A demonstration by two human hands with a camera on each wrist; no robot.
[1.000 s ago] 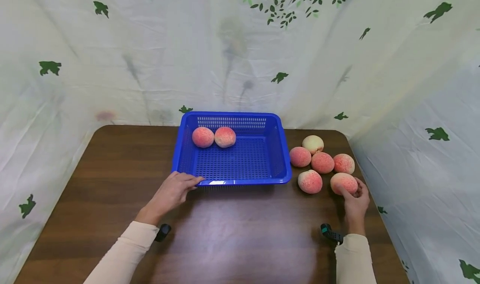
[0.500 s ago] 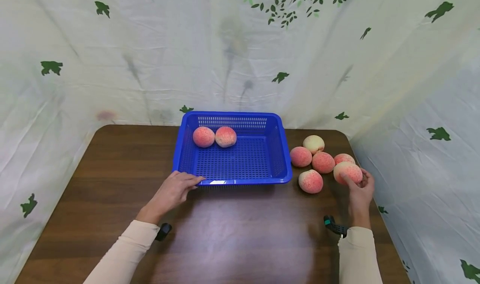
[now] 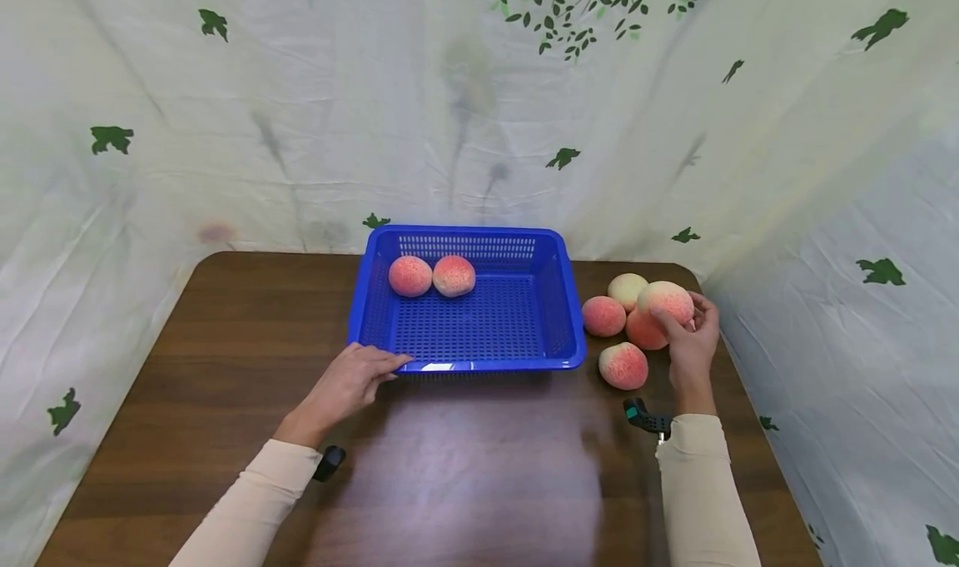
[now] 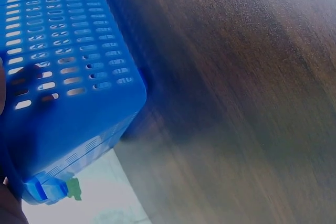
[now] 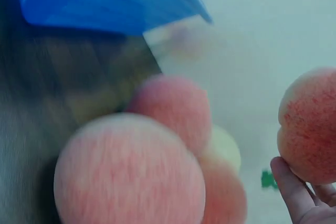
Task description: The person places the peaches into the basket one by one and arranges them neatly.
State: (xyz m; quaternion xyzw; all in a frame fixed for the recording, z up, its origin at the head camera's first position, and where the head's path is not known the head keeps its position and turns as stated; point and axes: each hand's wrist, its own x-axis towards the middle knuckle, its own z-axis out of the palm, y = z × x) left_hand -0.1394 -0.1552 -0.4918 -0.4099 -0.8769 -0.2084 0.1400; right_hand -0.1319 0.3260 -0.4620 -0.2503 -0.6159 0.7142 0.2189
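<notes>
My right hand (image 3: 693, 350) holds a pink-and-cream peach (image 3: 663, 301) above the group on the right. In the right wrist view this peach (image 5: 312, 127) sits up off the table, fingertips against its side. Below and around it lie a red peach (image 3: 644, 330), another red peach (image 3: 603, 316), a pale peach (image 3: 625, 289) and a nearer pink one (image 3: 623, 366). One more peach is hidden behind the held one and the hand. My left hand (image 3: 348, 390) grips the near-left rim of the blue plastic basket (image 3: 494, 365). Two peaches (image 3: 409, 276) rest side by side inside, toward its back left.
The brown wooden table (image 3: 479, 459) backs onto a white curtain (image 3: 315, 117) printed with green leaves, which also runs along the right side. The basket's perforated wall (image 4: 68, 40) fills the left part of the left wrist view.
My right hand has lifted the peach off the table's right side and carried it back and left, over the other peaches. The left hand stays at the basket rim.
</notes>
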